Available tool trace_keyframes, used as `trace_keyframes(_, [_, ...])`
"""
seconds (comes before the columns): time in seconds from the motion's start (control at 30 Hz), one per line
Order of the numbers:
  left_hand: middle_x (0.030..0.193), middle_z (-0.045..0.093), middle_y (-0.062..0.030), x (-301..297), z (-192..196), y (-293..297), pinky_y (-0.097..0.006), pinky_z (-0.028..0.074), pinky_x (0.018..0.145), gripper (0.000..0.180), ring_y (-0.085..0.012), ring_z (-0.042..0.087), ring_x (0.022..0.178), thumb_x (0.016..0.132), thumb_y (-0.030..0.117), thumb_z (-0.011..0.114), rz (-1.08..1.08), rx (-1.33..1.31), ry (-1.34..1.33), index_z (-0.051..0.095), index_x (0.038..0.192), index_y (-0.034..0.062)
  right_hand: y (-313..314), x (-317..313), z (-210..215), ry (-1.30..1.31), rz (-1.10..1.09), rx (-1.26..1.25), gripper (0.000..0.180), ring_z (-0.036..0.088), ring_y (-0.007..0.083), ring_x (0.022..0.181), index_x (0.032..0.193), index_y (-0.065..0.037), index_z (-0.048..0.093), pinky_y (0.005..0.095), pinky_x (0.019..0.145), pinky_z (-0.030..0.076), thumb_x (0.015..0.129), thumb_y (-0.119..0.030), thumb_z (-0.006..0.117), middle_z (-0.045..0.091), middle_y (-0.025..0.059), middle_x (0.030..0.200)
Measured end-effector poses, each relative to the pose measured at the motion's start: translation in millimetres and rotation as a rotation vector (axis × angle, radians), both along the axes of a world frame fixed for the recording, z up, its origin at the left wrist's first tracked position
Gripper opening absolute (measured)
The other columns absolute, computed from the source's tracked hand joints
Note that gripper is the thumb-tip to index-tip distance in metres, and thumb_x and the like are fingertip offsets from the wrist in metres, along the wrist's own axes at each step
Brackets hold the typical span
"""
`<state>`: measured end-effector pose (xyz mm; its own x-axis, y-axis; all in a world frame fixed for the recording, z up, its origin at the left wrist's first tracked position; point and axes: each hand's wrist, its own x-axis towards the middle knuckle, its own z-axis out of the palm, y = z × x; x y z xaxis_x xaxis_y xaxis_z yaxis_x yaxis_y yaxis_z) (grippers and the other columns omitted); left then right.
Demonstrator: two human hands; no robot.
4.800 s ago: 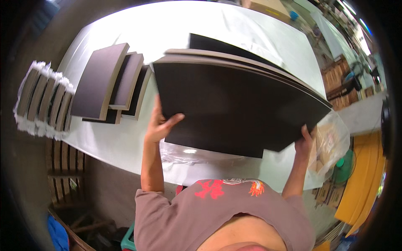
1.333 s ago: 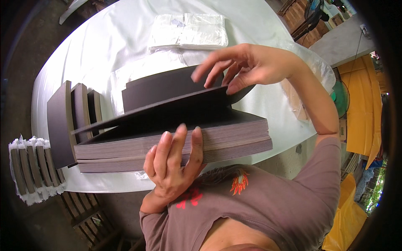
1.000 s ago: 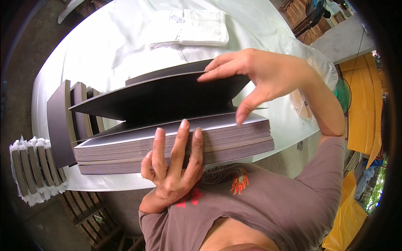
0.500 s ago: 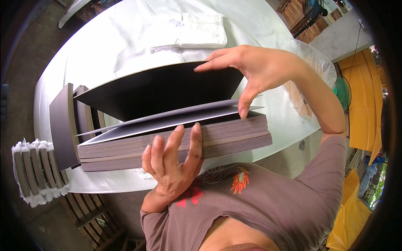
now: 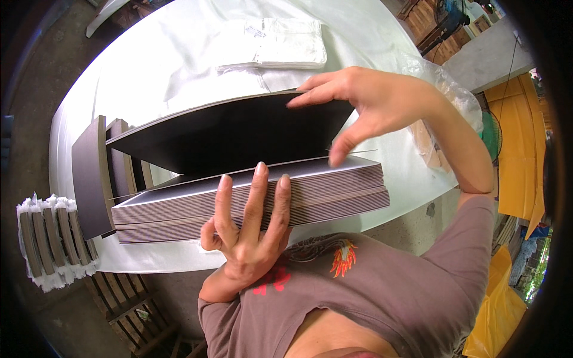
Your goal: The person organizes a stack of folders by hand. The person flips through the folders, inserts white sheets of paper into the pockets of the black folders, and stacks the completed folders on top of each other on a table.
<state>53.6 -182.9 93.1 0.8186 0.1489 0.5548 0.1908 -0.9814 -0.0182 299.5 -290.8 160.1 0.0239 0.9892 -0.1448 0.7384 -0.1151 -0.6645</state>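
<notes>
A thick stack of dark grey card sheets lies before me, its layered edges facing me. A group of black sheets stands tilted up at the back of it, open like a book. My right hand is spread at their upper right, fingertips at the top edge. Its thumb is apart and slightly blurred, over the pale top sheet near the gap. My left hand has its fingers apart and stretched upward against the stack's front edge, tips reaching the top.
More dark boards stand on edge left of the stack. Beyond them is a bundle of boards with white fluffy padding. Folded white bags lie farther back on the white-covered table. Clear plastic sits at the right.
The loose sheets between the raised group and the stack no longer fan out as before. My right thumb has shifted left and up. My left fingers have straightened higher along the front edge.
</notes>
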Motion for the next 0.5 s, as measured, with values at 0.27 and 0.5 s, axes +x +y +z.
trace_keyframes(0.27, [0.117, 0.063, 0.0007, 0.5, -1.0, -0.2, -0.043, 0.006, 0.103, 0.028, -0.0421, 0.046, 0.121, 0.079, 0.022, 0.059, 0.018, 0.045, 0.042, 0.065, 0.106, 0.0267, 2.9, -2.8, 5.7, -0.031, -0.002, -0.044, 0.102, 0.05, 0.0318, 0.115, 0.127, 0.009, 0.044, 0.0352, 0.095, 0.043, 0.047, -0.035, 0.089, 0.049, 0.0219, 0.124])
trace_keyframes(0.5, [0.116, 0.061, 0.0062, -1.8, -15.2, 3.5, -0.043, 0.009, 0.104, 0.032, -0.0304, 0.031, 0.13, 0.08, 0.028, 0.059, 0.025, 0.119, -0.075, 0.064, 0.111, 0.0303, 6.5, 2.4, 7.0, 0.102, -0.049, -0.158, 0.093, 0.054, 0.0295, 0.109, 0.127, 0.004, 0.046, 0.0361, 0.093, 0.044, 0.052, -0.029, 0.088, 0.055, 0.0206, 0.117])
